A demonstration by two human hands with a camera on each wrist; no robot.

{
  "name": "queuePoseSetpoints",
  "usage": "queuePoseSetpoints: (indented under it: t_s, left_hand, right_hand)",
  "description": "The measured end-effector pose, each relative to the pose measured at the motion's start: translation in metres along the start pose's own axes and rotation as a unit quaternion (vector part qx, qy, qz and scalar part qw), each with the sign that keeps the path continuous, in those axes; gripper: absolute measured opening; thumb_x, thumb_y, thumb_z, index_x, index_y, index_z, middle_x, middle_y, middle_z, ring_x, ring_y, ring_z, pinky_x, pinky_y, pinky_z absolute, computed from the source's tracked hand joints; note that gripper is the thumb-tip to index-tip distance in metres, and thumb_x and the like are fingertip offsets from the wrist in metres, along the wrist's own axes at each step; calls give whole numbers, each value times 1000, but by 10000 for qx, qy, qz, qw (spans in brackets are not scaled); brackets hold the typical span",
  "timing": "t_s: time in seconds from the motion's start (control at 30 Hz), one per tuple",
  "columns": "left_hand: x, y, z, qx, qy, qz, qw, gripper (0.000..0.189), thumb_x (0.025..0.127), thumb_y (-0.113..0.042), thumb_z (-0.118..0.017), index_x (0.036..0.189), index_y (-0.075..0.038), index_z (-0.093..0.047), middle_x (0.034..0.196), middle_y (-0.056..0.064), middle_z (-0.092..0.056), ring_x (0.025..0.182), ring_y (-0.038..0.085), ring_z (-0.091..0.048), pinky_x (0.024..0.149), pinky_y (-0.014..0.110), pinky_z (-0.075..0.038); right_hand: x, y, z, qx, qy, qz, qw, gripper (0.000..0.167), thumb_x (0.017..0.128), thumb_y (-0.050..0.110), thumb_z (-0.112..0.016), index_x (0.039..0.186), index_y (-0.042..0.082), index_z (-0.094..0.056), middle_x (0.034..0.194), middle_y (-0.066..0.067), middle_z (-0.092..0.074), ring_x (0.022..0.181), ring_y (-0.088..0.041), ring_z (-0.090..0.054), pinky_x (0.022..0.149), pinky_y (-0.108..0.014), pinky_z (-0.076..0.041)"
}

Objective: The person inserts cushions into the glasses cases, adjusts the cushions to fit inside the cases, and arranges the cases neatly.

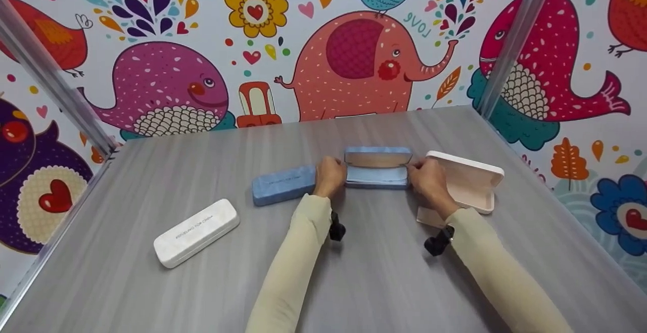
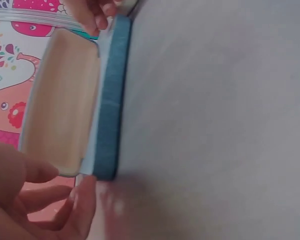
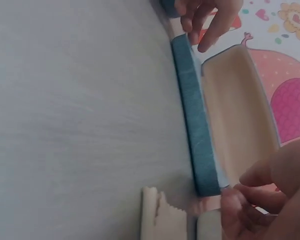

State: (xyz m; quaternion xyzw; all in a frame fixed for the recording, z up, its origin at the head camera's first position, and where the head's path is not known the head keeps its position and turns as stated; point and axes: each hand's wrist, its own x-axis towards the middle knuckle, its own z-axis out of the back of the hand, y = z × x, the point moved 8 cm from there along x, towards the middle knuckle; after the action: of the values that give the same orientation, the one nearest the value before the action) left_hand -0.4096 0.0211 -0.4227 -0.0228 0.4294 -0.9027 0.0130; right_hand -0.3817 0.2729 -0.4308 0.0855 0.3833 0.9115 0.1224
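An open blue glasses case (image 1: 376,185) stands in front of me with its lid (image 1: 378,151) raised and its beige lining showing. A light blue folded cloth (image 1: 376,174) lies in its base. My left hand (image 1: 331,176) grips the left end of the case, thumb by the lid edge and fingertips (image 2: 87,185) at the base corner. At the right end my right hand (image 1: 429,179) grips it likewise, its curled fingers (image 3: 232,200) at the corner.
Left of my left hand lies a closed blue glasses case (image 1: 284,186). A closed white glasses case (image 1: 197,232) lies farther left. Behind my right hand stands an open white case (image 1: 467,181), with a beige cloth (image 1: 429,218) with a jagged edge near it. A patterned wall (image 1: 283,65) backs the table.
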Motion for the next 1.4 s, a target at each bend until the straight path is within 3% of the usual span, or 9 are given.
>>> queuePoseSetpoints:
  t_s: [0.1, 0.2, 0.37, 0.47, 0.6, 0.8, 0.9, 1.07, 1.4]
  left_hand:
    - [2, -4, 5, -158, -4, -47, 9999, 45, 100, -13, -52, 56, -16, -43, 52, -6, -39, 48, 12, -38, 45, 25, -30]
    - [3, -7, 11, -293, -154, -114, 9994, 47, 101, -19, -52, 55, -17, -44, 52, -7, -40, 52, 13, -41, 50, 25, -32]
    - [5, -7, 11, -461, -21, 50, 9989, 52, 105, -39, -48, 61, -12, -53, 64, 1, -51, 69, 19, -50, 65, 30, -44]
    - [4, -4, 0, -526, 517, 384, 9965, 60, 106, -51, -37, 96, -4, -72, 101, 13, -70, 97, 23, -63, 92, 37, -52]
    - [3, -2, -14, -734, 1115, 732, 9883, 70, 105, -59, -29, 142, -5, -55, 148, 16, -54, 135, 31, -52, 110, 45, -46]
    - [4, -3, -18, -889, 907, 905, 9878, 67, 104, -55, -37, 138, -1, -57, 142, 19, -58, 124, 33, -59, 86, 47, -59]
    - [3, -5, -17, -795, 634, 889, 9908, 62, 104, -51, -40, 133, -1, -61, 136, 19, -62, 119, 33, -62, 88, 46, -58]
    - [1, -11, -15, -668, 288, 860, 9936, 58, 104, -47, -44, 126, 2, -65, 130, 19, -66, 116, 32, -64, 99, 44, -52]
    - [5, -11, -12, -569, 460, 758, 9944, 57, 104, -46, -47, 123, 5, -64, 114, 20, -69, 93, 26, -63, 83, 41, -58]
  right_hand:
    - [-3, 1, 8, 41, 101, -52, 9999, 33, 98, 19, -52, 112, -5, -71, 96, -15, -71, 80, -19, -63, 67, -24, -47]
    - [-5, 2, 10, 684, 518, -273, 9959, 41, 102, 26, -48, 121, -7, -64, 88, -8, -65, 75, -13, -58, 65, -21, -46]
    - [-7, 3, -2, 2107, 1564, -1090, 9588, 66, 105, 45, -37, 141, -11, -39, 105, -14, -61, 87, -16, -63, 79, -30, -58]
    - [-7, 7, -8, 2394, 1904, -1341, 9426, 77, 105, 49, -33, 152, -11, -22, 146, -32, -43, 128, -36, -54, 106, -49, -49]
    - [-4, 10, -13, 2450, 2055, -1499, 9356, 81, 105, 50, -34, 158, -5, -7, 160, -33, -21, 145, -46, -34, 114, -56, -38]
    - [0, 11, -14, 2111, 1920, -1512, 9464, 77, 104, 51, -35, 157, -2, -18, 157, -31, -30, 137, -48, -44, 108, -53, -47]
    - [2, 10, -13, 1960, 1735, -1492, 9535, 73, 103, 52, -38, 150, -4, -33, 146, -29, -43, 108, -38, -61, 86, -41, -58]
    - [3, 11, -13, 1986, 1513, -1465, 9572, 65, 103, 50, -42, 138, -4, -44, 114, -17, -51, 67, -15, -53, 58, -28, -50]
    - [10, 14, -4, 1075, 1153, -1174, 9805, 67, 102, 52, -45, 135, -5, -54, 92, -9, -55, 67, -16, -59, 61, -31, -56]
